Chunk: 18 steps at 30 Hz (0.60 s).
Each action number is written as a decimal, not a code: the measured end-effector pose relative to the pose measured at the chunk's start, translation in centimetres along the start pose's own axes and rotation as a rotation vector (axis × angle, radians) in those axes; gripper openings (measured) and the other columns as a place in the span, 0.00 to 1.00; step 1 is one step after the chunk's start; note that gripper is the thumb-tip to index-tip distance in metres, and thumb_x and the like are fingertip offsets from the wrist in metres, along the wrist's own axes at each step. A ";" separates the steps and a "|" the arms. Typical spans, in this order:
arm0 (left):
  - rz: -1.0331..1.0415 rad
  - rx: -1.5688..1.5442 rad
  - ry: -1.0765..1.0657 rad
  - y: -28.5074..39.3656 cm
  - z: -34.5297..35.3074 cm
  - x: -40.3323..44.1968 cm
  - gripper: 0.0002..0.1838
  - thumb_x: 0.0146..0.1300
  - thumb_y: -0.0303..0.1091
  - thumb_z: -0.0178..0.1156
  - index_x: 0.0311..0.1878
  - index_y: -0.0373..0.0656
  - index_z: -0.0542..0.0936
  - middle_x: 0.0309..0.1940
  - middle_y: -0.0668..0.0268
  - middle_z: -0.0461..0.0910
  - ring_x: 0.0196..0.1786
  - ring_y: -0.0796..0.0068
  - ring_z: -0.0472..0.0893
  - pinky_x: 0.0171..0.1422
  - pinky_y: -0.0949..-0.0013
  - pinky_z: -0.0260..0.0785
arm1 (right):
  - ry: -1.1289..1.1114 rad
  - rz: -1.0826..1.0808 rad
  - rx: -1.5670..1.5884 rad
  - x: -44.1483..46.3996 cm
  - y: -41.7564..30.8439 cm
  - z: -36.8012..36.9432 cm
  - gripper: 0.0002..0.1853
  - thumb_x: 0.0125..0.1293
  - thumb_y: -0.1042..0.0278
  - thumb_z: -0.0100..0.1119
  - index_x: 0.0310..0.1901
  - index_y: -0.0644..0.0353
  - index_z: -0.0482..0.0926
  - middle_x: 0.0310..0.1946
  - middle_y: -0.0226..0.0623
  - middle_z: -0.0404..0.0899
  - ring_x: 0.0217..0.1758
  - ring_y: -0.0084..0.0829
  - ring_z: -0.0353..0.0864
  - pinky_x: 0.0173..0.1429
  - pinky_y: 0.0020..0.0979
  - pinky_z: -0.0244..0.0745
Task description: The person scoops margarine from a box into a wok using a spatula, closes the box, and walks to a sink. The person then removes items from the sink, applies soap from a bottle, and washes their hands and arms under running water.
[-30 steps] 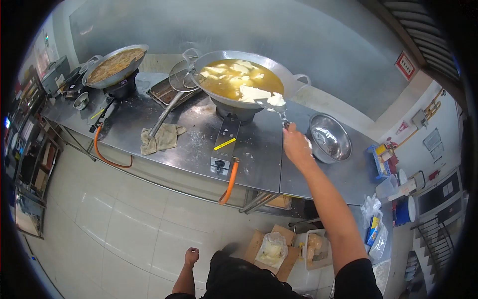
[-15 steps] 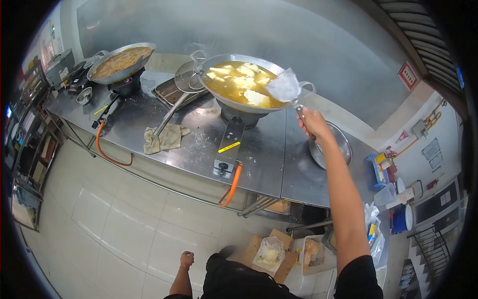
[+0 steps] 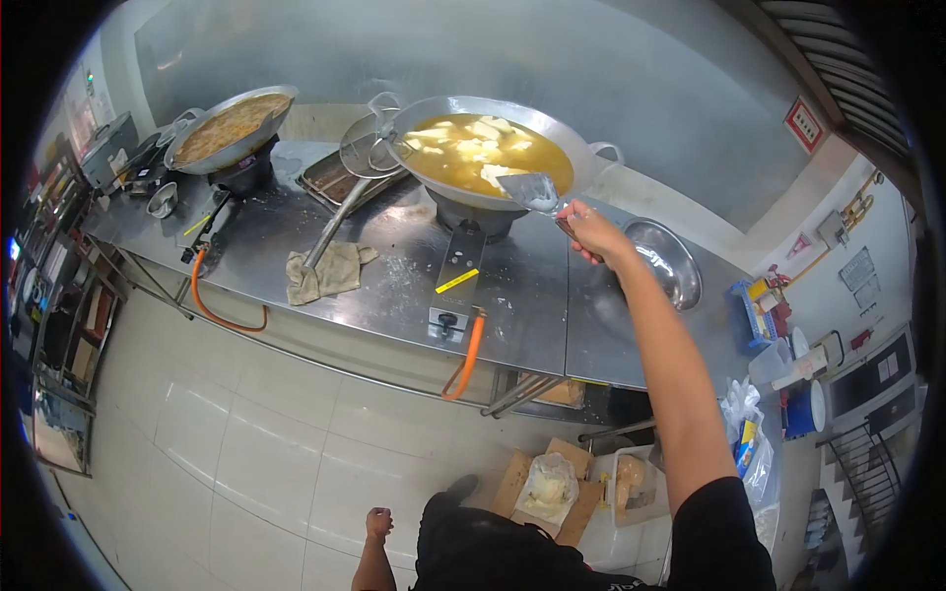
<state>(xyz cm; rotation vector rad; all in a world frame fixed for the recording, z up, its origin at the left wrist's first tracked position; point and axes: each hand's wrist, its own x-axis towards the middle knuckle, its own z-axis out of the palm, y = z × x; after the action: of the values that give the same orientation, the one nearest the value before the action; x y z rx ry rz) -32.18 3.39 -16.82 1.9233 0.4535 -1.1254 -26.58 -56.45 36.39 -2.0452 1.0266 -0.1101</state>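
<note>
My right hand (image 3: 594, 234) is wrapped round the handle of a metal spatula (image 3: 532, 191), whose blade is at the near right rim of a large wok (image 3: 583, 163). Yellow liquid with pale, soft-looking chunks (image 3: 478, 150) fills much of that wok, which stands on a burner (image 3: 471, 222). Below my right hand lies a steel bowl (image 3: 670, 261), partly behind my wrist. Low in the view, away from the counter, my left hand (image 3: 378, 523) hangs with its fingers curled in; whether anything is inside them is too small to tell.
On the steel counter (image 3: 394, 295) are a second wok (image 3: 232, 133) of brownish food, a strainer (image 3: 367, 148), a tray (image 3: 330, 180) and a cloth (image 3: 325, 271). Orange hoses (image 3: 473, 345) hang at the front edge. Boxes (image 3: 547, 488) stand on the floor; a blue basket (image 3: 754, 313) is at right.
The large pale piece on the spatula is now off it. The blade was raised over the wok's right side, then came down to the near rim. My left hand stays low.
</note>
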 end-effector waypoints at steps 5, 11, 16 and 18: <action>-0.002 0.079 -0.035 1.0 0.6 0.9 0.16 0.58 0.37 0.56 0.46 0.38 0.76 0.22 0.64 0.78 0.21 0.73 0.77 0.21 0.71 0.67 | -0.082 0.061 -0.204 -3.1 -0.5 -2.6 0.15 0.64 0.68 0.35 0.49 0.50 0.69 0.21 0.29 0.67 0.16 0.20 0.62 0.18 0.27 0.57; 0.129 0.149 -0.093 5.7 3.0 2.5 0.16 0.59 0.38 0.57 0.46 0.39 0.76 0.24 0.63 0.79 0.21 0.74 0.78 0.22 0.70 0.69 | -0.124 0.129 -0.279 -5.8 0.6 -5.5 0.13 0.67 0.64 0.36 0.49 0.45 0.69 0.19 0.26 0.65 0.14 0.17 0.59 0.16 0.23 0.52; 0.208 0.200 -0.177 9.8 5.3 3.2 0.14 0.59 0.39 0.58 0.44 0.40 0.77 0.22 0.64 0.79 0.21 0.74 0.77 0.22 0.71 0.68 | -0.101 0.120 -0.297 -10.6 8.3 -5.3 0.13 0.74 0.57 0.33 0.49 0.49 0.70 0.19 0.30 0.68 0.14 0.22 0.65 0.15 0.26 0.60; 0.217 0.261 -0.208 10.0 5.9 3.5 0.15 0.60 0.40 0.58 0.45 0.40 0.77 0.24 0.64 0.79 0.22 0.74 0.77 0.23 0.71 0.68 | -0.102 0.128 -0.143 -13.6 12.8 -4.6 0.14 0.74 0.55 0.34 0.48 0.49 0.70 0.18 0.28 0.67 0.11 0.21 0.63 0.13 0.25 0.60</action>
<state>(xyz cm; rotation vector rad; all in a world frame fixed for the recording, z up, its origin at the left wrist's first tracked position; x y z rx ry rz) -26.91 -7.54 -16.37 1.9920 -0.0183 -1.2711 -45.53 -54.05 33.97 -2.0826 1.1257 0.1362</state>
